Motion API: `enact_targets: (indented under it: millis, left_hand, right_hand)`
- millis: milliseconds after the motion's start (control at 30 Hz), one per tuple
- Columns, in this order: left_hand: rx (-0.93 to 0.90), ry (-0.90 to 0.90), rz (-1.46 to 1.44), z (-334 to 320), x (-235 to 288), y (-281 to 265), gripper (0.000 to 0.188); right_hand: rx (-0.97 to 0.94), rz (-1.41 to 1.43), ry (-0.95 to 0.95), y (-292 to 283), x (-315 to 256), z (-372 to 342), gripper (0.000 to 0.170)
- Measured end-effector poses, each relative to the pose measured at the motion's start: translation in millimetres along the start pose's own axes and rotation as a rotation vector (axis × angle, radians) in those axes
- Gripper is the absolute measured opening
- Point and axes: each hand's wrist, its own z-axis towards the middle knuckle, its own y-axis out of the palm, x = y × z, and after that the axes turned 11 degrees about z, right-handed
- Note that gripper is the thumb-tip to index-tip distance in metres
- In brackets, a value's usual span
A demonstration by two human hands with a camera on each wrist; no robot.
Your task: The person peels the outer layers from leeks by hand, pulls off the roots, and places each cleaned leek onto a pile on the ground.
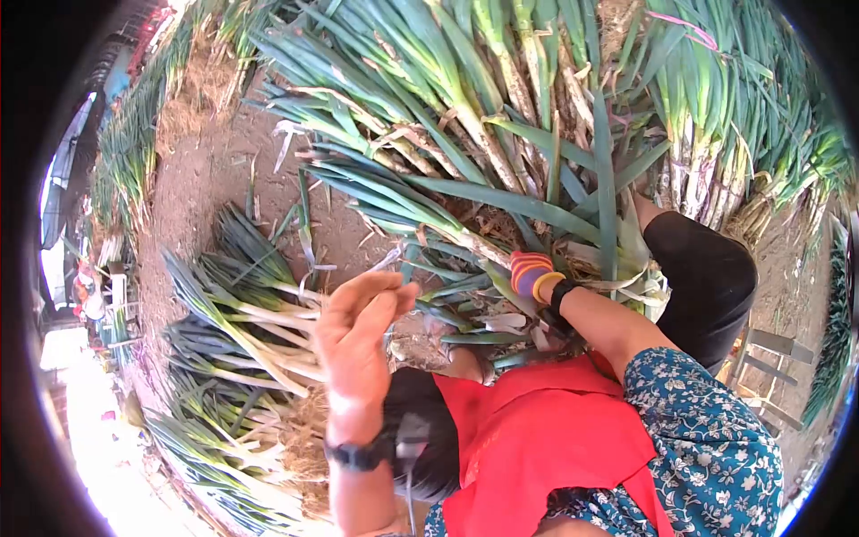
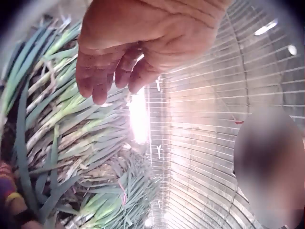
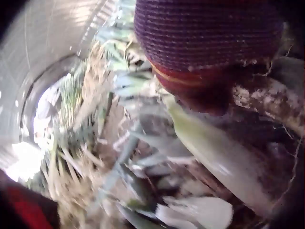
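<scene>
R hand (image 3: 207,47) cut off up top, grip prob. part-hidden; bg (image 3: 44,102) blurred.

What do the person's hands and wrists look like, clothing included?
The left hand is bare, with a dark wristband. The right hand wears a knitted glove striped purple and orange, yellow-edged, and a black strap. The right sleeve is blue with white flowers.

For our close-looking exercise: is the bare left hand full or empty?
Empty: the left hand is raised, its fingers loosely bent, with nothing between them.
</scene>
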Motion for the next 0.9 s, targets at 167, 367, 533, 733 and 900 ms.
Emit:
enact_targets:
  millis: [167, 367, 533, 733, 900]
  left_hand:
    - [0.011, -0.318, -0.275, 49, -132, 27, 0.012]
    - [0.036, -0.389, -0.403, 41, -111, 80, 0.032]
    - [-0.004, -0.195, -0.385, 21, -52, 110, 0.025]
    - [-0.133, -0.017, -0.280, -1, -17, 156, 0.024]
    - [-0.419, -0.233, 0.369, -34, -101, 202, 0.019]
  right_hand:
    - [0.258, 0.687, -0.139, -28, 22, -28, 0.048]
    - [0.438, 0.835, -0.355, -66, 31, -156, 0.055]
    - [0.318, 1.281, -0.308, -96, 38, -189, 0.053]
    - [0.292, 1.588, -0.382, -122, 55, -203, 0.033]
    - [0.505, 1.747, -0.558, -159, 83, -199, 0.036]
